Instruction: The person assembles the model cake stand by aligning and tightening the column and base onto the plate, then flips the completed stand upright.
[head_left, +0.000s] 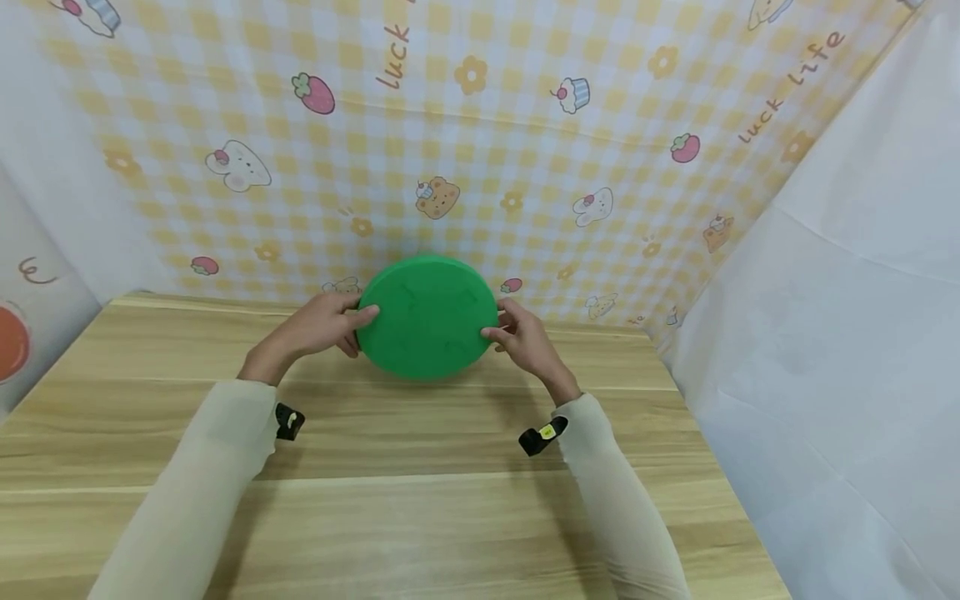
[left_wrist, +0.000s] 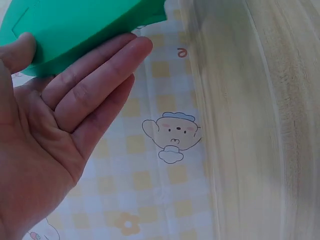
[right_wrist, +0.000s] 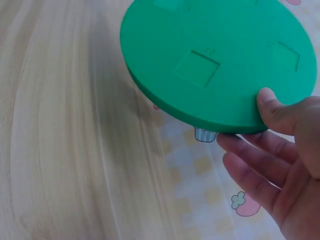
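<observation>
Both hands hold a green round disc by its opposite sides, tilted up near the back of the table. Square recesses with small numbers beside them mark its face in the right wrist view, where the disc shows a thick rim. My left hand grips the left edge, thumb on the face and fingers behind. At the right edge, my right hand pinches the disc the same way. In the left wrist view, a small piece juts from the end of the disc.
A wooden table spreads beneath the arms. Behind it hangs a yellow checked cloth printed with cartoon animals and strawberries. White sheeting bounds the right side. Each wrist wears a black strap device, as on the right wrist.
</observation>
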